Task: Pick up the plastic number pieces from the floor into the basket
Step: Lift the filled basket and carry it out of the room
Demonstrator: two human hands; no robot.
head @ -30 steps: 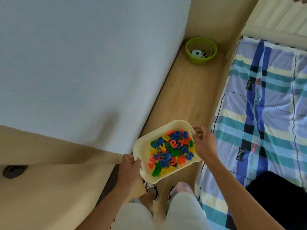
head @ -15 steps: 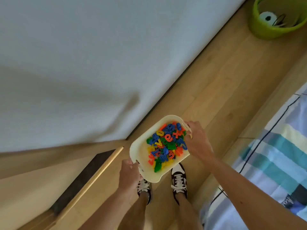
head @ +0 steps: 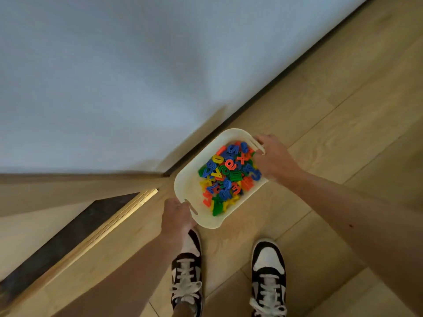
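Observation:
A cream plastic basket (head: 187, 188) is held low over the wooden floor, just in front of my feet. It is filled with several red, blue, green, yellow and orange plastic number pieces (head: 229, 177). My left hand (head: 175, 217) grips the handle slot at the basket's near left end. My right hand (head: 273, 160) grips the handle at its far right end. No loose pieces show on the visible floor.
A white wall (head: 137, 76) fills the upper left, meeting the wooden floor (head: 332, 124) along a dark baseboard line. A light wooden door frame and dark threshold (head: 75, 232) lie at the left. My two black-and-white sneakers (head: 186, 271) stand below the basket.
The view has tipped down and closer to the floor; the green bin and striped bedding have left the frame. Both hands keep their hold on the basket, now lower over the floor.

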